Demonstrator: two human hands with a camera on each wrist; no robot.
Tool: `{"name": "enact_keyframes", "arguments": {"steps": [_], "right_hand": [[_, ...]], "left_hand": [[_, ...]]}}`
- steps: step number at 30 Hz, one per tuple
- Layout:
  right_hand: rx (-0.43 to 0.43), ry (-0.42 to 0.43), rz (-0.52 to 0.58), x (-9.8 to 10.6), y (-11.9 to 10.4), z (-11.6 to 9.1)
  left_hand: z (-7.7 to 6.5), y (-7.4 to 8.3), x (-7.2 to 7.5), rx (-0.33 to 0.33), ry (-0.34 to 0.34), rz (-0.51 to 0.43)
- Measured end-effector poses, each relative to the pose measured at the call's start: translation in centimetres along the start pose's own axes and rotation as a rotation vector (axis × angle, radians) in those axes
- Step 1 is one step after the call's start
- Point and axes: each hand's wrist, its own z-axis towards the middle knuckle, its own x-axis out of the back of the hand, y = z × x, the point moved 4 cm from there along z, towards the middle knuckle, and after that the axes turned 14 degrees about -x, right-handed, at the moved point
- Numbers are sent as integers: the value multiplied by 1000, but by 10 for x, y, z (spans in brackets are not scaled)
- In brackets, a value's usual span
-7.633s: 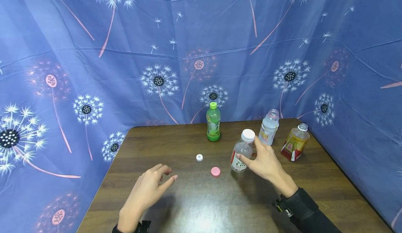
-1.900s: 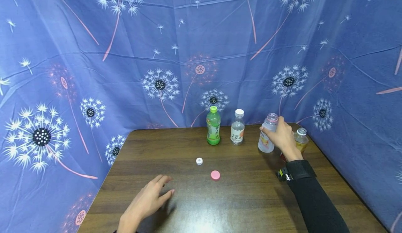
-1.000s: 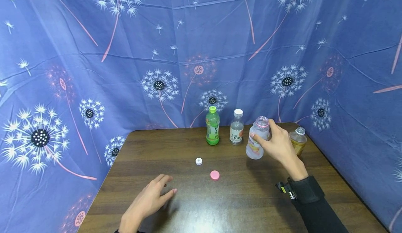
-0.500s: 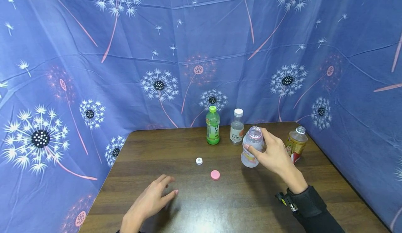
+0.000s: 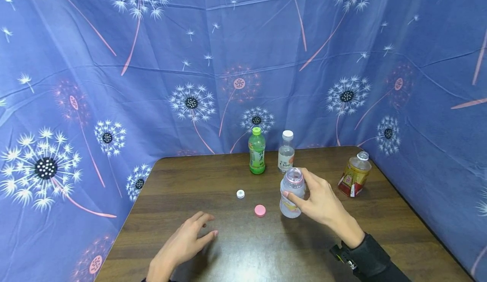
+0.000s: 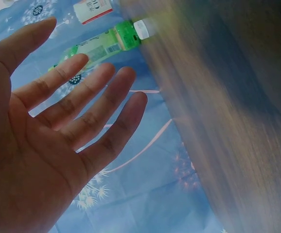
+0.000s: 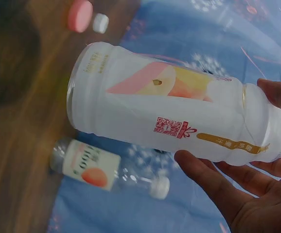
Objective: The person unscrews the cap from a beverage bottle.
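My right hand (image 5: 323,199) grips an uncapped white juice bottle (image 5: 291,201) near its shoulder, thumb on one side and fingers on the other. In the right wrist view the bottle (image 7: 165,104) shows a peach-coloured picture and a QR code, with the fingers around its neck end. Just left of it lie a pink bottle cap (image 5: 260,210) and a smaller white cap (image 5: 240,194). My left hand (image 5: 184,239) hovers low over the front left of the table, holding nothing. Its fingers spread loosely in the left wrist view, palm (image 6: 38,155) bare.
A green capped bottle (image 5: 257,153) and a clear bottle with a white cap (image 5: 286,155) stand side by side at the back. At the right stands an uncapped bottle with a yellow and red label (image 5: 354,175). Blue dandelion-print cloth (image 5: 228,104) hangs around the wooden table (image 5: 167,184).
My right hand has set the clear bottle beside the green one, taken hold of the white juice bottle at the back right, and brought it left and nearer. The left hand has barely moved.
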Motion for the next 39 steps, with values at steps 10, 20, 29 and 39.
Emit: {"name": "enact_keyframes", "arguments": {"steps": [10, 20, 29, 39], "right_hand": [[-38, -130, 79, -29, -6, -17], [-40, -265, 177, -49, -15, -33], [-26, -348, 246, -60, -18, -43], [16, -336, 233, -61, -18, -47]], "left_hand": [[3, 4, 1, -2, -4, -16], [4, 4, -1, 3, -23, -19], [7, 3, -4, -10, -22, -3], [20, 12, -7, -65, -36, 19]]}}
